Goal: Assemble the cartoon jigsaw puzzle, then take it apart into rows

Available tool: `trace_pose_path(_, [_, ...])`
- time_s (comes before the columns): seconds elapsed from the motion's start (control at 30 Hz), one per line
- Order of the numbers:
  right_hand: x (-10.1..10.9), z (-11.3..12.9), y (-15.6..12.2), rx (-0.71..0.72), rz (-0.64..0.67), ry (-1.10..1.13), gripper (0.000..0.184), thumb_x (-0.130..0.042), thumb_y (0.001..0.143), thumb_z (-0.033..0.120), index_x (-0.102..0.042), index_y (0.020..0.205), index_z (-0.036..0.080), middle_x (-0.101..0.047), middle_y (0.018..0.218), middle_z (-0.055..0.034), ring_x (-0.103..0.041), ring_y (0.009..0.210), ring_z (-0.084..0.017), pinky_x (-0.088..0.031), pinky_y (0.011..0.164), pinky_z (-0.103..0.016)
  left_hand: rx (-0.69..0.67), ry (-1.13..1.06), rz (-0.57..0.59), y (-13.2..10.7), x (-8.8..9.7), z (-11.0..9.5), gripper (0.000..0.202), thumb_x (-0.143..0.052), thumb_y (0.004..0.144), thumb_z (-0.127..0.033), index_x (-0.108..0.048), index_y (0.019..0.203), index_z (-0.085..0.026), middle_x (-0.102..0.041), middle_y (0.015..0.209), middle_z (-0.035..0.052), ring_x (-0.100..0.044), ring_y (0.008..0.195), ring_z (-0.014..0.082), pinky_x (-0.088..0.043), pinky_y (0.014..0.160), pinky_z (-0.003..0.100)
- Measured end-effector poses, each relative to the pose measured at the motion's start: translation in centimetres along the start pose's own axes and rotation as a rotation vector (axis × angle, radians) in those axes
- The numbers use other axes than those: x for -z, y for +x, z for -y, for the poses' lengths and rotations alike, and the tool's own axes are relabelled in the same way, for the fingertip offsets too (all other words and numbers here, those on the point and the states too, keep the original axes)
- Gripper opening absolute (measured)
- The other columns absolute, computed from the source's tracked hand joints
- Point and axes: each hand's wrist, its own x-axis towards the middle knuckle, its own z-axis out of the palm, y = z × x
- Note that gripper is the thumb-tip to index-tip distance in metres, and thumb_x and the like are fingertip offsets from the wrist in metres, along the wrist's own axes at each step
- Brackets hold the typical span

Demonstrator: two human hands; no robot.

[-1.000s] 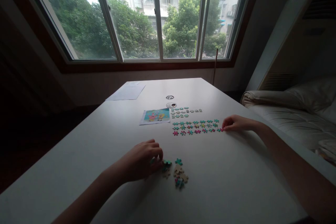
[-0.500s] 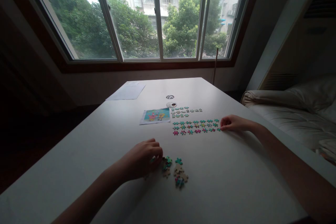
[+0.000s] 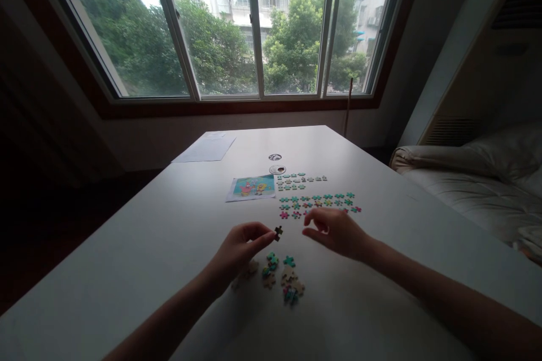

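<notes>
Between thumb and fingers my left hand (image 3: 249,241) pinches a single jigsaw piece (image 3: 278,233), raised above the table. My right hand (image 3: 332,230) is just to the right of it, thumb and forefinger apart, with nothing between them. Below my left hand lies a loose pile of jigsaw pieces (image 3: 289,276), some face up in green, some showing plain backs. Beyond my hands, rows of jigsaw pieces (image 3: 317,198) are laid out in lines; my right hand hides part of the nearest row. A picture sheet (image 3: 254,187) with cartoon figures lies left of the rows.
The white table (image 3: 169,248) reaches toward the window. Printed paper (image 3: 204,148) lies at its far left, and two round fittings (image 3: 277,170) are set near its far middle. A cushioned seat (image 3: 466,180) stands along the right side.
My left hand has lifted a jigsaw piece from the pile, up and to the right. My right hand has moved left from the row's right end, where another piece now shows.
</notes>
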Motion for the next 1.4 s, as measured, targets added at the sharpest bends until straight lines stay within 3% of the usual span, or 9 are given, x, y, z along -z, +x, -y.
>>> trace_pose_path(0.17, [-2.2, 3.1, -0.9, 0.032, -0.112, 0.054, 0.032, -0.061, 0.069, 0.048, -0.054, 0.085, 0.02, -0.051, 0.058, 0.0037, -0.046, 0.051, -0.009, -0.035, 0.052, -0.022, 0.002, -0.089, 0.001, -0.4, -1.5, -0.3, 0.033, -0.06, 0.071, -0.045, -0.06, 0.071, -0.012, -0.054, 0.06, -0.0011, -0.045, 0.055, 0.0098, -0.035, 0.052, 0.021])
trace_pose_path(0.43, [-2.2, 2.9, -1.0, 0.081, -0.147, 0.031, 0.025, -0.059, 0.074, 0.043, -0.054, 0.083, 0.021, -0.055, 0.059, 0.0034, -0.049, 0.052, -0.009, -0.036, 0.055, -0.023, -0.022, -0.048, 0.064, -0.3, -2.0, 0.3, 0.032, -0.061, 0.07, -0.044, -0.059, 0.067, -0.012, -0.055, 0.061, 0.0004, -0.048, 0.059, 0.0118, -0.037, 0.055, 0.022])
trace_pose_path(0.63, [-2.0, 2.9, -1.0, 0.143, -0.142, 0.023, 0.026, -0.058, 0.076, 0.04, -0.055, 0.094, 0.022, -0.058, 0.065, 0.0033, -0.05, 0.053, -0.009, -0.037, 0.06, -0.025, -0.062, 0.029, 0.075, -0.5, -1.8, 0.2, 0.031, -0.059, 0.072, -0.043, -0.059, 0.065, -0.012, -0.053, 0.061, -0.0002, -0.046, 0.057, 0.0114, -0.036, 0.053, 0.021])
trace_pose_path(0.97, [-1.6, 2.7, -0.9, 0.222, -0.105, 0.027, 0.02, -0.055, 0.079, 0.038, -0.058, 0.09, 0.022, -0.059, 0.064, 0.0025, -0.051, 0.053, -0.008, -0.037, 0.06, -0.024, -0.141, 0.208, 0.109, -0.5, -1.5, 0.3, 0.028, -0.053, 0.078, -0.039, -0.063, 0.073, -0.013, -0.057, 0.063, 0.0003, -0.046, 0.057, 0.0107, -0.036, 0.051, 0.02])
trace_pose_path(1.1, [-1.0, 1.3, -0.5, 0.165, -0.173, 0.007, 0.022, -0.057, 0.077, 0.037, -0.058, 0.09, 0.021, -0.058, 0.065, 0.002, -0.049, 0.051, -0.008, -0.04, 0.06, -0.024, -0.229, 0.453, 0.057, -0.2, 0.5, -0.1, 0.019, -0.05, 0.079, -0.03, -0.063, 0.078, -0.016, -0.06, 0.069, 0.0012, -0.049, 0.062, 0.0121, -0.04, 0.058, 0.022])
trace_pose_path(1.2, [-0.4, -0.2, -0.2, 0.116, -0.23, -0.001, 0.022, -0.057, 0.077, 0.038, -0.059, 0.09, 0.02, -0.058, 0.066, 0.0004, -0.048, 0.05, -0.008, -0.041, 0.056, -0.023, -0.284, 0.583, 0.159, -0.2, 3.3, -0.2, 0.017, -0.048, 0.079, -0.028, -0.061, 0.082, -0.017, -0.061, 0.078, 0.0029, -0.052, 0.068, 0.0135, -0.042, 0.063, 0.024])
trace_pose_path(1.3, [-0.1, -1.4, 0.1, 0.066, -0.255, 0.0, 0.023, -0.057, 0.076, 0.038, -0.059, 0.09, 0.019, -0.057, 0.066, -0.0001, -0.047, 0.05, -0.008, -0.041, 0.053, -0.022, -0.223, 0.711, 0.245, -0.5, 6.2, -0.2, 0.017, -0.046, 0.079, -0.029, -0.059, 0.085, -0.019, -0.059, 0.081, 0.0028, -0.051, 0.072, 0.0149, -0.043, 0.066, 0.025])
trace_pose_path(1.4, [0.0, -1.9, 0.2, 0.013, -0.233, 0.03, 0.024, -0.058, 0.076, 0.036, -0.059, 0.091, 0.018, -0.056, 0.067, 0.0004, -0.048, 0.05, -0.007, -0.041, 0.052, -0.021, -0.086, 0.769, 0.375, -1.0, 7.9, 0.1, 0.02, -0.051, 0.074, -0.028, -0.056, 0.092, -0.02, -0.056, 0.086, 0.0024, -0.051, 0.075, 0.0158, -0.043, 0.065, 0.024])
